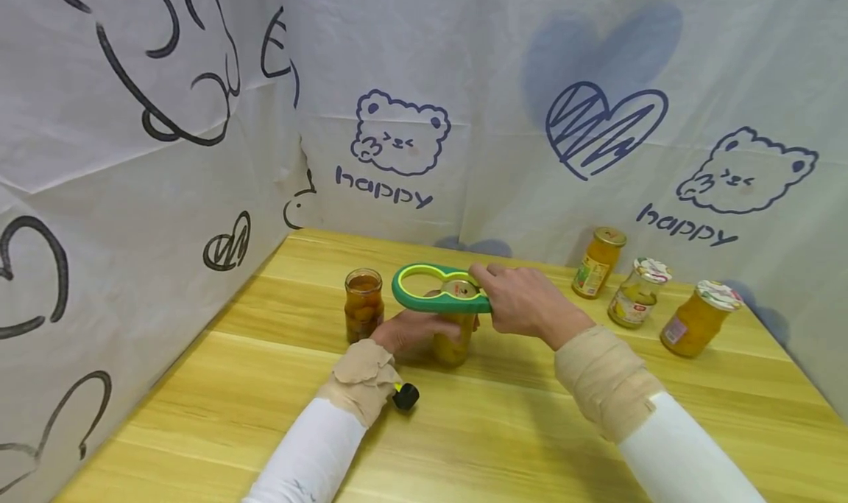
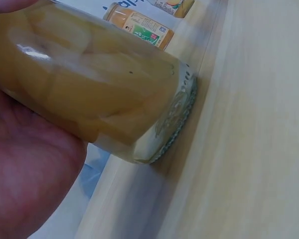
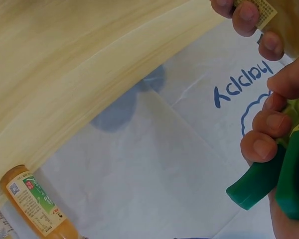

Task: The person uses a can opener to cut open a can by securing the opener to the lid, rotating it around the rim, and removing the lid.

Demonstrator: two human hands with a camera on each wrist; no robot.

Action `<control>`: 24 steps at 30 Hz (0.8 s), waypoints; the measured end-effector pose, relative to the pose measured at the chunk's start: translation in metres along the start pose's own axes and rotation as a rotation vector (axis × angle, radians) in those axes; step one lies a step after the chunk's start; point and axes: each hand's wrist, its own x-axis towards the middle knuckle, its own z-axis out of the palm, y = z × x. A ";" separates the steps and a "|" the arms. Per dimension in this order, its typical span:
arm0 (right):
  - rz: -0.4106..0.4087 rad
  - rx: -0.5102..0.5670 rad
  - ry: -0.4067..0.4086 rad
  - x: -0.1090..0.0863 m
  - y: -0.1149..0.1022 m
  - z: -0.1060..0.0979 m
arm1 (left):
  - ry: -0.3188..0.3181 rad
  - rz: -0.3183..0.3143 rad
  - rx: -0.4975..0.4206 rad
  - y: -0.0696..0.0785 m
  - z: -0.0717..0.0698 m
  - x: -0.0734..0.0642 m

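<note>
My left hand grips a glass jar of pale yellow fruit pieces. The left wrist view shows the palm against the side of the jar, whose base is close to the tabletop. Above it, my right hand holds one end of a green jar opener with a lime inner edge. A ring of the opener overlaps the jar's gold lid in the head view. Fingers curl round the opener's two green handle ends in the right wrist view.
A lidless jar of dark amber fruit stands left of my left hand. Beside the left wrist is a small black object with a yellow part. Three lidded jars line the right: gold-topped, and two with patterned lids. White sheets hang behind and left.
</note>
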 end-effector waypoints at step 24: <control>-0.067 -0.049 0.094 0.000 0.006 -0.005 | -0.072 -0.011 -0.008 0.002 0.000 0.001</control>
